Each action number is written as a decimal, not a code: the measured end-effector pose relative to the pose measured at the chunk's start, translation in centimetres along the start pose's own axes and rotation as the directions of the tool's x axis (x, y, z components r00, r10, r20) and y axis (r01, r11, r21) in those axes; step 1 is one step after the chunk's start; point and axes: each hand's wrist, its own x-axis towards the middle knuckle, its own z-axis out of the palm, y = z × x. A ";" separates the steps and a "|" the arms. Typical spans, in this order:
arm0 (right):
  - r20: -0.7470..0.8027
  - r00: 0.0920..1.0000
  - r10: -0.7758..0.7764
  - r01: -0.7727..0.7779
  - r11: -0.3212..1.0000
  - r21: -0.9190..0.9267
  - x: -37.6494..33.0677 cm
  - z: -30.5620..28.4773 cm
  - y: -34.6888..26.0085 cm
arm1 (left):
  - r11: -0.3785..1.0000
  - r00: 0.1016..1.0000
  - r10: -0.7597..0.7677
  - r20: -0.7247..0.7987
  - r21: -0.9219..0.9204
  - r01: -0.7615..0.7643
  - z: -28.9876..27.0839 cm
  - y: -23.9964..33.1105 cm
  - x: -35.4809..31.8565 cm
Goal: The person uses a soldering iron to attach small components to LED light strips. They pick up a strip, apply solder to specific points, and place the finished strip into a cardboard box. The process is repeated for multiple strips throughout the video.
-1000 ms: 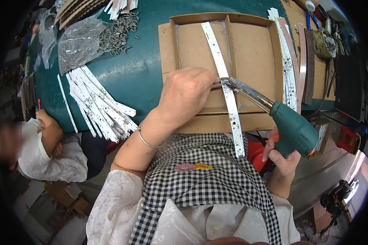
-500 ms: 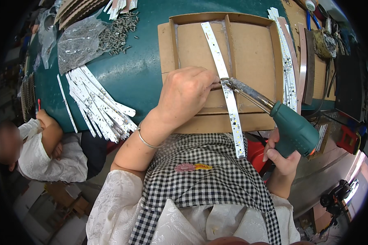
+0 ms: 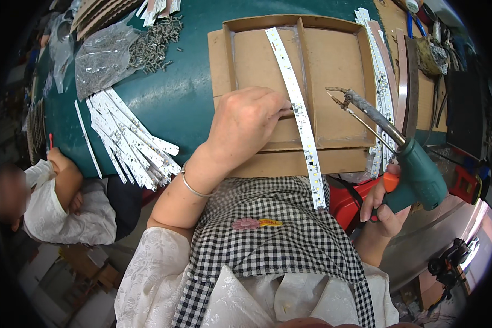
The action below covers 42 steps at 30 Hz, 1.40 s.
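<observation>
A long white LED strip board [image 3: 298, 104] lies slanted across a shallow cardboard tray [image 3: 333, 147], its near end over my checked apron. My left hand [image 3: 246, 117] is closed in a pinch at the board's left edge, around the middle. A small dark piece shows at its fingertips, too small to name. In my right hand [image 3: 385, 210] is a green soldering gun [image 3: 423, 175] with an orange trigger, gripped by its handle. Its metal tip [image 3: 336, 90] points left over the tray's right compartment, apart from the board.
Small metal parts [image 3: 156, 46] spill from a clear plastic bag [image 3: 104, 57] at the far left. Nearer lies a fanned pile of LED boards [image 3: 128, 139]. More boards [image 3: 385, 82] line the tray's right side. Another person [image 3: 74, 202] sits at left with folded arms.
The soldering gun has moved right and away from the board, its tip no longer touching near my left fingertips. My left hand and the board have barely moved.
</observation>
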 end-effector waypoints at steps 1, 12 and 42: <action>0.000 1.000 0.001 -0.001 1.000 0.001 -0.2 0.1 0.3 | 1.000 1.000 -0.001 0.002 -0.003 0.001 0.0 0.0 0.0; -0.111 0.959 -0.261 0.252 0.964 -0.086 -2.3 4.2 -0.1 | 0.994 0.992 0.001 0.126 0.112 -0.016 -4.3 3.9 -0.4; -0.203 0.828 -0.523 0.148 0.554 -0.820 5.0 -9.7 3.7 | 0.894 0.958 -0.071 0.279 0.444 -0.063 -19.5 2.3 -8.8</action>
